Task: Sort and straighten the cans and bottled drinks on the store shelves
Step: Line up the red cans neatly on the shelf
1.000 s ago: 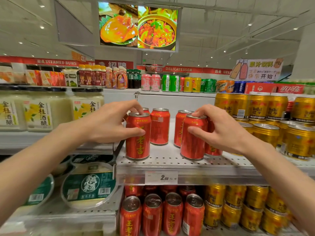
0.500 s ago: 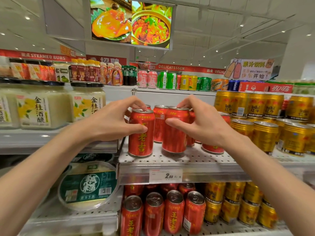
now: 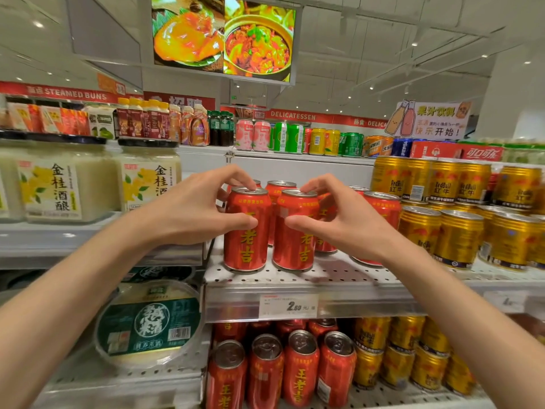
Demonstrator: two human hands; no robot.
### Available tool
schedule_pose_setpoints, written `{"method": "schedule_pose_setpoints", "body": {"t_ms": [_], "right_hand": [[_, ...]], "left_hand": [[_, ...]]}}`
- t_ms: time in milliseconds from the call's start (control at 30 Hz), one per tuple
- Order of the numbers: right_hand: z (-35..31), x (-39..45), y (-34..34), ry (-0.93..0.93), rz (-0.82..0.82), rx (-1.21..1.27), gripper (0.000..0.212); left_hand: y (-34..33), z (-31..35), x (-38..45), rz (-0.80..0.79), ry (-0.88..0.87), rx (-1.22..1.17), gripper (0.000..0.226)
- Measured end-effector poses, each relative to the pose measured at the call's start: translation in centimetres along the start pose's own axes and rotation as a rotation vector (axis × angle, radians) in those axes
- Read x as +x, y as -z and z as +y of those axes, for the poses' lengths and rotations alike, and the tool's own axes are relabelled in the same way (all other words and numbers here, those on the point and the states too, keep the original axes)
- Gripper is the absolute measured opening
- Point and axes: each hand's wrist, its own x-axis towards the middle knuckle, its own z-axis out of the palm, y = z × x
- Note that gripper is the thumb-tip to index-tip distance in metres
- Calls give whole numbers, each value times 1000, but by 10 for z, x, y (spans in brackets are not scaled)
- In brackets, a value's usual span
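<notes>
Head view, the only one I have. My left hand (image 3: 194, 214) grips the left red can (image 3: 247, 228) at the near edge of the perforated shelf (image 3: 339, 278): thumb curled across the front of the label, fingertips hooked over the rim at the top. My right hand (image 3: 339, 216) grips the right red can (image 3: 296, 231) the same way, thumb on the front face and fingers bent over the lid.

What has just changed is the right can. A second ago it stood well to the right of the left one, with a clear gap of shelf between them; half a second ago it was partway across. Now the two cans stand just beside each other at the front edge, both upright, labels facing me. I cannot tell whether their sides actually touch. The left can has hardly moved; my left hand has kept it in place as the anchor.

For the task, I judge the front pair of this red row to be formed. Behind them more red cans (image 3: 380, 225) sit further back and to the right, one close against the gold cans (image 3: 460, 240). Those look like the next ones to pull forward and line up.

Below, the lower shelf's red cans (image 3: 300, 367) stand in a fairly tidy front row above no visible fault. The price tag (image 3: 289, 306) hangs under the pair I hold, so the spot seems right.
</notes>
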Motion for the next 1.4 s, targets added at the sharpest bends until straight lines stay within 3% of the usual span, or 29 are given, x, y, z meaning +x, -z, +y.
{"method": "schedule_pose_setpoints", "body": {"t_ms": [200, 400, 533, 633, 767, 933, 1100, 1400], "right_hand": [[-9, -3, -12, 26, 101, -91, 60], [-11, -13, 17, 63, 33, -173, 63], [10, -11, 58, 14, 231, -486, 55], [32, -15, 64, -163, 148, -686, 68], [43, -24, 56, -228, 113, -579, 72], [36, -27, 57, -138, 196, -411, 61], [18, -26, 46, -84, 173, -235, 56], [12, -22, 15, -26, 163, -265, 59]], "left_hand": [[1, 0, 0, -12, -11, 6, 47], [1, 3, -3, -26, -4, 28, 48], [1, 6, -3, -25, 9, 54, 48], [0, 8, -2, -31, 14, 60, 48], [1, 9, -2, -40, 18, 64, 49], [1, 10, -3, -37, 35, 62, 50], [1, 11, -3, -36, 34, 69, 50], [1, 8, -3, -26, 6, 40, 47]]}}
